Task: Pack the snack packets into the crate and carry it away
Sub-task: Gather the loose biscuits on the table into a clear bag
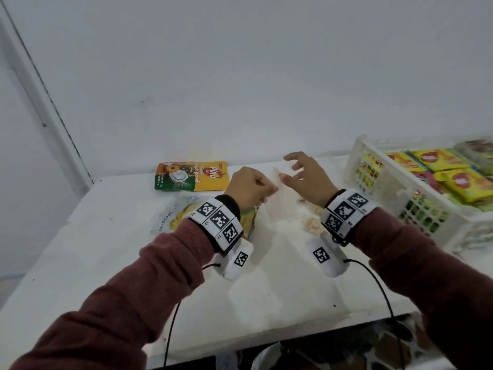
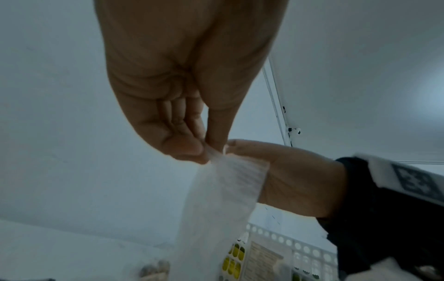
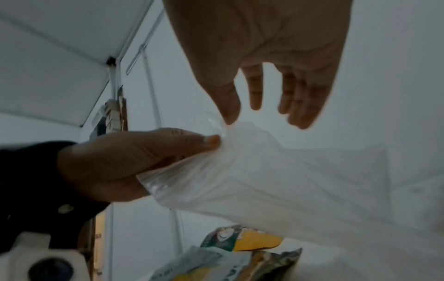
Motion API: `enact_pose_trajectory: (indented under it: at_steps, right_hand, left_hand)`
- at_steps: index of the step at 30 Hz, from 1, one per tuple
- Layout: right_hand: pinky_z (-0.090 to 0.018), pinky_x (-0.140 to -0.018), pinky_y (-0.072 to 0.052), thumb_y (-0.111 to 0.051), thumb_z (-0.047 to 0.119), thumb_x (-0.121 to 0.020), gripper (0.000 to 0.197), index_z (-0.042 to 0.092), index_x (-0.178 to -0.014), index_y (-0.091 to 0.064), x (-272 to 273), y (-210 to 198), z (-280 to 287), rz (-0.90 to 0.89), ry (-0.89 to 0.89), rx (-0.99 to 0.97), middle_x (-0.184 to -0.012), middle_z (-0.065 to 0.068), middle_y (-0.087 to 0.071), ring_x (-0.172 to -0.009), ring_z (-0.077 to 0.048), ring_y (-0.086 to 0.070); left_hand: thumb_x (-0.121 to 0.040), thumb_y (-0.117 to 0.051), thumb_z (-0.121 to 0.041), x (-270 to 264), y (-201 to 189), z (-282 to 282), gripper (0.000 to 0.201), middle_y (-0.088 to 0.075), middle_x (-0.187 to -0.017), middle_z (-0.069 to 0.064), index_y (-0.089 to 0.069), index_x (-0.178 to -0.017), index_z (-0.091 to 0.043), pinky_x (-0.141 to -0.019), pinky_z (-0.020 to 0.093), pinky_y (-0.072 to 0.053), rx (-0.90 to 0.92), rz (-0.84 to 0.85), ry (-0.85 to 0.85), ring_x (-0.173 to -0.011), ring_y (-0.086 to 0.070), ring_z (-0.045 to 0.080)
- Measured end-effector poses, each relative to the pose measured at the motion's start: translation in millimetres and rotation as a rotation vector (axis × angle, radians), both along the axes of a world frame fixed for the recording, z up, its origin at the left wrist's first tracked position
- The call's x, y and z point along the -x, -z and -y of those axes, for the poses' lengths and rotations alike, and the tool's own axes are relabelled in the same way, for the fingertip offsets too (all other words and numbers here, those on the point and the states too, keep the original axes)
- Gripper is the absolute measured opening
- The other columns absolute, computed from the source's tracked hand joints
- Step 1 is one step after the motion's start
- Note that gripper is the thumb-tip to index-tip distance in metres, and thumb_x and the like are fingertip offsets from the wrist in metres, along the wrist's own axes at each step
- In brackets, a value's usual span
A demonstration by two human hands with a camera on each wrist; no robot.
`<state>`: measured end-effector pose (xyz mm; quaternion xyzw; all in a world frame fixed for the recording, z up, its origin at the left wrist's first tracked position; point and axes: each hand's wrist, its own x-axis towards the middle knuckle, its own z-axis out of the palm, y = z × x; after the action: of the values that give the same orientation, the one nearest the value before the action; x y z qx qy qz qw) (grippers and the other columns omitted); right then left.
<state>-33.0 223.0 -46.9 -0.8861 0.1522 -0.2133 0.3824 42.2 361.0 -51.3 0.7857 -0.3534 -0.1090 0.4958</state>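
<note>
White table (image 1: 112, 236): crate (image 1: 378, 182) at right, green-yellow packet (image 1: 192, 176) at back, white-yellow packet (image 1: 176, 212) nearer.

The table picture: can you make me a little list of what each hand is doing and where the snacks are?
left hand: pinches a clear plastic bag
right hand: fingers spread, thumb at the bag's edge
crate: white, on the table's right, holds yellow packets
table: green-and-yellow packet and white-and-yellow packet lying flat
</note>
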Motion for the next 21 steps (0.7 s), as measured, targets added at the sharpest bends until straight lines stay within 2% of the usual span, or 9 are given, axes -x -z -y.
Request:
enact_pose_trajectory:
  at_steps: [2,5,7,9,12,14,17,19,21]
  right_hand:
    - [-0.015,-0.069,-0.041,-0.06,0.028,-0.087,0.026,0.019,-0.112,-0.055,5.3,-0.4,-0.9,0.085,-0.043,0.042,-0.098,-0.001,-0.048,-0.081,-0.015,-0.051]
    - [-0.005,-0.062,-0.041,-0.068,0.026,-0.082,0.012,0.024,-0.09,-0.059,8.6,-0.1,-1.8,0.12,-0.133,0.031,-0.088,0.003,-0.054,-0.071,-0.009,-0.052]
    - [-0.007,-0.058,-0.041,-0.07,0.015,-0.079,0.016,0.025,-0.074,-0.058,7.5,1.5,1.2,0.121,-0.123,0.052,-0.079,0.002,-0.057,-0.061,-0.007,-0.054]
    - [-0.014,-0.057,-0.045,-0.066,0.002,-0.079,0.028,0.027,-0.069,-0.056,7.3,0.2,6.6,0.12,-0.088,0.009,-0.072,0.003,-0.059,-0.052,-0.004,-0.056]
    - [-0.03,-0.062,-0.049,-0.06,-0.005,-0.076,0.029,0.022,-0.083,-0.054,10.0,-2.7,13.8,0.041,-0.094,-0.009,-0.078,-0.001,-0.06,-0.055,-0.011,-0.058]
    - [-0.032,-0.064,-0.048,-0.056,-0.006,-0.076,0.035,0.016,-0.102,-0.05,11.9,-4.1,14.4,-0.06,-0.135,0.204,-0.096,-0.003,-0.053,-0.066,-0.021,-0.058]
    - [-0.039,-0.064,-0.048,-0.048,-0.011,-0.076,0.039,0.009,-0.11,-0.049,12.8,-7.9,17.2,-0.056,-0.157,0.565,-0.107,-0.007,-0.044,-0.072,-0.032,-0.056]
    - [-0.036,-0.063,-0.041,-0.045,-0.012,-0.079,0.03,0.005,-0.102,-0.055,10.6,-10.8,26.2,-0.022,-0.142,0.655,-0.107,-0.012,-0.049,-0.075,-0.033,-0.054]
    - [-0.029,-0.068,-0.036,-0.042,-0.007,-0.085,0.031,0.006,-0.102,-0.063,5.8,-10.9,38.8,-0.053,-0.095,0.675,-0.108,-0.013,-0.053,-0.086,-0.032,-0.055]
  left_hand:
    - [-0.08,-0.07,-0.015,-2.6,-2.2,-0.6,0.022,-0.057,-0.054,0.003,-0.06,-0.06,-0.013,-0.042,0.015,-0.043,-0.027,0.034,0.012,-0.035,-0.048,-0.001]
    - [-0.077,-0.073,-0.018,-4.0,-5.5,2.8,0.025,-0.054,-0.051,0.0,-0.059,-0.057,-0.015,-0.039,0.01,-0.037,-0.077,0.079,0.045,-0.033,-0.046,-0.003]
    - [-0.076,-0.074,-0.02,-4.9,-6.6,6.1,0.024,-0.056,-0.052,0.0,-0.059,-0.057,-0.016,-0.042,0.012,-0.038,-0.107,0.088,0.074,-0.035,-0.047,-0.003]
    - [-0.081,-0.07,-0.021,-7.2,-7.8,7.9,0.022,-0.059,-0.059,0.001,-0.058,-0.063,-0.015,-0.045,0.016,-0.042,-0.115,0.064,0.092,-0.043,-0.051,-0.001]
    - [-0.089,-0.058,-0.015,-6.8,-11.1,11.4,0.013,-0.062,-0.069,0.004,-0.056,-0.076,-0.012,-0.049,0.018,-0.045,-0.149,0.052,0.114,-0.054,-0.056,0.011]
    - [-0.09,-0.054,-0.01,-2.3,-15.2,18.2,0.007,-0.06,-0.069,0.001,-0.06,-0.088,-0.008,-0.052,0.015,-0.045,-0.162,0.196,0.094,-0.058,-0.056,0.013]
    - [-0.09,-0.053,-0.011,1.9,-20.4,33.1,0.016,-0.064,-0.091,0.005,-0.063,-0.102,-0.007,-0.074,0.024,-0.043,-0.201,0.438,0.035,-0.085,-0.057,0.019]
    - [-0.09,-0.056,-0.014,0.7,-21.6,41.2,0.02,-0.066,-0.1,0.008,-0.061,-0.108,-0.009,-0.083,0.028,-0.044,-0.213,0.462,0.009,-0.096,-0.057,0.022]
    - [-0.088,-0.06,-0.019,-2.8,-21.5,46.6,0.026,-0.064,-0.099,0.01,-0.056,-0.112,-0.01,-0.078,0.027,-0.043,-0.234,0.412,0.001,-0.094,-0.057,0.023]
